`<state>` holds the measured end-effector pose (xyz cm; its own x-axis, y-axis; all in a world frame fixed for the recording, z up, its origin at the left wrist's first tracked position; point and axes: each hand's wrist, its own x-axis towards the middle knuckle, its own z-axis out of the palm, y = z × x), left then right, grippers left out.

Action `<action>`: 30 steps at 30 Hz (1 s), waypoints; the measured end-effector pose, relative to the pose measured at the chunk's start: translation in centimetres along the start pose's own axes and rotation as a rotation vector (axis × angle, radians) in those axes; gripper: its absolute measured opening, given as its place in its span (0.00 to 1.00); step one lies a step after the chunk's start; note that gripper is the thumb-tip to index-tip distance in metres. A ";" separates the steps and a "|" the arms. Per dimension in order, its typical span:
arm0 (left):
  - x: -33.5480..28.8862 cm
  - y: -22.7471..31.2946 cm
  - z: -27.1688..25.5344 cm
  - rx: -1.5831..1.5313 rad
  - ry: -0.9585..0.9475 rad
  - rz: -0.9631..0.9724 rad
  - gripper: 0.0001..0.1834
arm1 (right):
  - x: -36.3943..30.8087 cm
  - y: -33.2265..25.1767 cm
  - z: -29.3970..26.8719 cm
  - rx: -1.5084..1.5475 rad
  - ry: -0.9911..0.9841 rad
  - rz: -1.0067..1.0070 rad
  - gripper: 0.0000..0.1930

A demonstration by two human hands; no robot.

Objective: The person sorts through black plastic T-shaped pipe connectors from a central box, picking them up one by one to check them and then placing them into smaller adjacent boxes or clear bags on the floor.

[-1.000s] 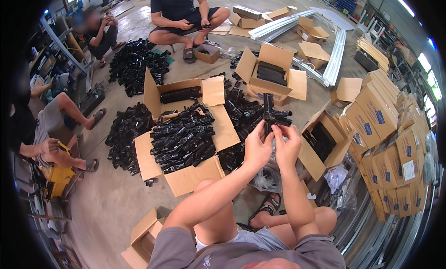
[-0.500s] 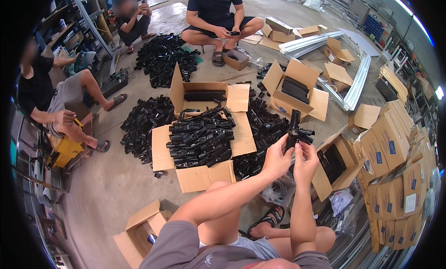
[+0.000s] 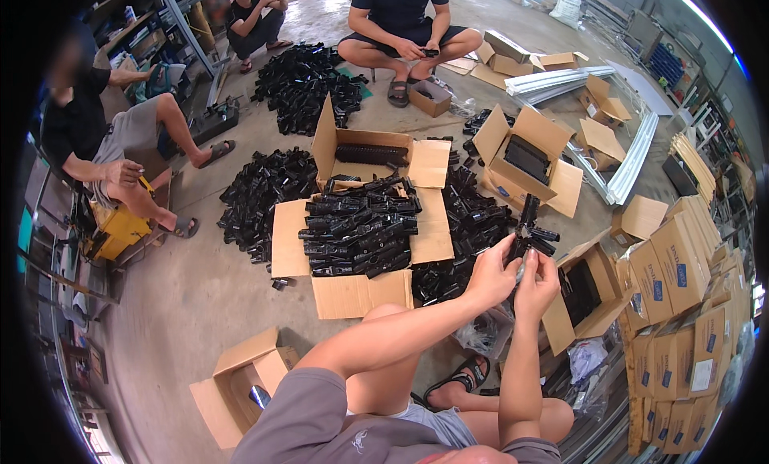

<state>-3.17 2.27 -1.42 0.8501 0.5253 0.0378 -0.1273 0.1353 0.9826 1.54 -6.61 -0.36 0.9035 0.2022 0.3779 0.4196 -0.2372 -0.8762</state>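
Note:
My left hand point(image 3: 493, 273) and my right hand point(image 3: 537, 288) meet in front of me at the right, both closed around a few black plastic-looking parts point(image 3: 529, 216). One part sticks upward and others point out to the right; the fingers hide their lower ends. Left of my hands, an open carton point(image 3: 364, 296) is heaped with similar black parts point(image 3: 360, 236). A loose pile of the same parts point(image 3: 473, 216) lies just beyond my hands. Close by on the right stands another open carton point(image 3: 609, 268) with black pieces inside.
Two more piles point(image 3: 268, 196) point(image 3: 308, 88) lie on the floor. Further open cartons point(image 3: 561, 188) stand around. A seated person point(image 3: 400, 24) holds a small black part; others sit at left. Stacked cartons point(image 3: 665, 344) and white metal profiles point(image 3: 633, 168) occupy the right.
The whole view has shifted a little, so the surroundings appear further right and slightly higher. Both my hands keep hold of the black parts at about the same place over the pile.

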 end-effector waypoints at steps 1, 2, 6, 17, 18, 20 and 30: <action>0.0 -0.2 0.1 -0.001 0.002 0.000 0.28 | -0.1 -0.3 0.0 0.017 0.016 -0.027 0.10; 0.0 -0.4 0.2 0.012 0.018 0.018 0.28 | -0.2 -0.4 0.0 0.033 0.034 -0.053 0.10; -0.3 0.7 0.8 0.067 -0.003 -0.006 0.27 | 0.4 2.0 -0.3 0.126 0.044 0.020 0.11; -1.0 0.4 1.7 0.047 0.019 -0.027 0.27 | -0.2 2.2 -1.2 0.198 0.029 0.124 0.10; -1.1 1.3 1.4 0.067 -0.010 -0.076 0.27 | -0.2 2.1 -1.1 0.151 0.039 0.088 0.09; -1.0 1.4 1.4 0.087 -0.037 -0.124 0.27 | -0.2 2.0 -1.0 0.107 0.049 0.051 0.08; -1.3 -1.2 1.9 0.076 0.034 -0.130 0.28 | -0.8 2.5 -1.0 0.193 0.032 0.122 0.09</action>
<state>-3.12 -0.15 -2.27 0.8391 0.5354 -0.0958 0.0229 0.1412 0.9897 1.94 -8.32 -2.57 0.9500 0.1526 0.2725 0.2856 -0.0709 -0.9557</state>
